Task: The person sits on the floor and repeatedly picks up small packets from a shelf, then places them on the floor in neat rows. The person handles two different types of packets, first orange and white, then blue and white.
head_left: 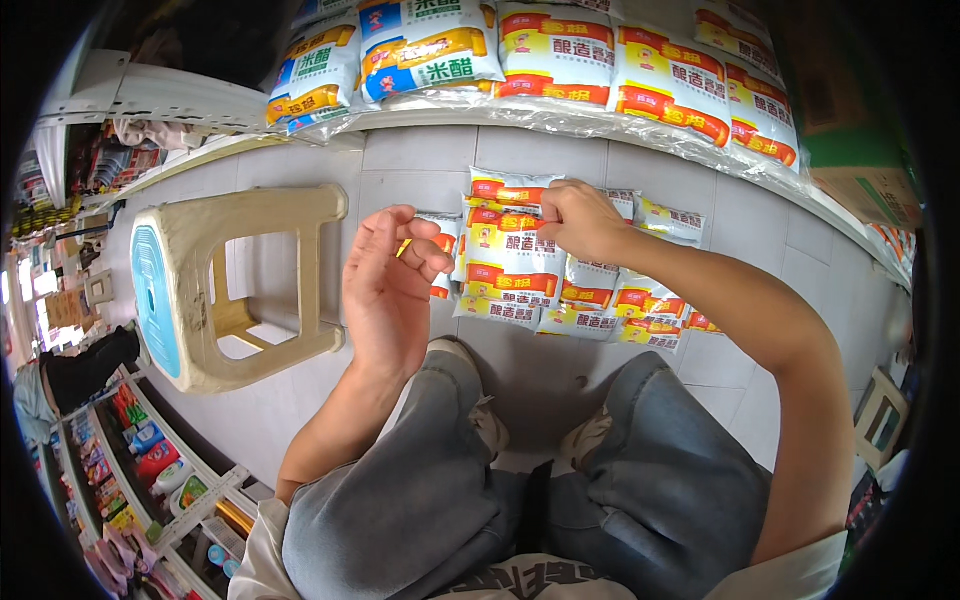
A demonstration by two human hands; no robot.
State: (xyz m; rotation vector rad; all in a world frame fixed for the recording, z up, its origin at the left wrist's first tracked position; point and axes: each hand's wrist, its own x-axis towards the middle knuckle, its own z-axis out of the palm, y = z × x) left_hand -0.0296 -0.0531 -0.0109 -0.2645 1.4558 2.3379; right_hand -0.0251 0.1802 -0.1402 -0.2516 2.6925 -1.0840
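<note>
Sachets (red and yellow, on the floor) at twelve o'clock: right hand pinches one; left hand half-curled, empty.

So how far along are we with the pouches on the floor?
Done: a fanned pile of red-and-yellow pouches lies on the grey tiled floor. In hand: the right hand pinches the top edge of the uppermost pouch; the left hand hangs half curled beside it, and whether it holds anything is hidden. Left: the pile sits unshelved, below the plastic-wrapped bundles. A plastic stool lies tipped nearby.
</note>
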